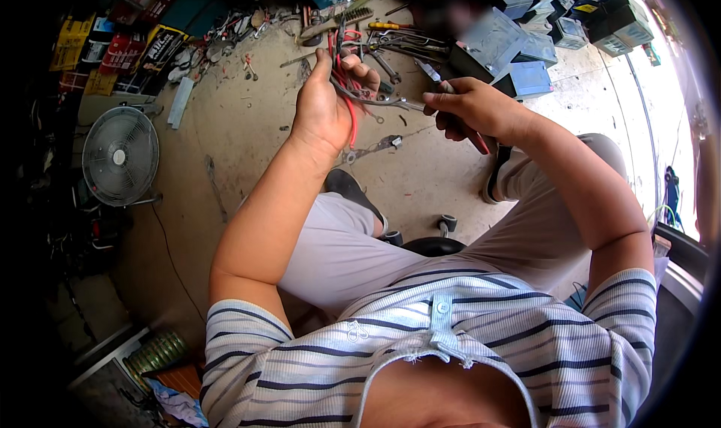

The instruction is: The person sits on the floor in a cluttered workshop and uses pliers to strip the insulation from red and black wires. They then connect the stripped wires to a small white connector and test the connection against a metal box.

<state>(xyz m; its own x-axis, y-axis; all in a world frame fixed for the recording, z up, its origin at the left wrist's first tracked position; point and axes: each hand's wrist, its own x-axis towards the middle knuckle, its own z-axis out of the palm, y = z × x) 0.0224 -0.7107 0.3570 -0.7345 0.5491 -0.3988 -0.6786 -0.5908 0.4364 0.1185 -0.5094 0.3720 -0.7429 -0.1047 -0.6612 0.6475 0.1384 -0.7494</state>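
My left hand is raised over the floor, fingers curled round a bundle of red and black wires. Loose red ends hang below the palm. A grey cable runs from this bundle towards my right hand, and a metal end shows near my right fingertips. My right hand is closed round a red-handled tool; the handle sticks out below the fist. My fingers hide the tool's working end, so its exact kind cannot be told. A pale, narrow piece shows just beyond the right thumb.
Wrenches and other hand tools lie beyond my hands, with a wire brush. Grey batteries are stacked at the far right. A round fan stands at left, its cord trailing. Below my legs is a wheeled seat.
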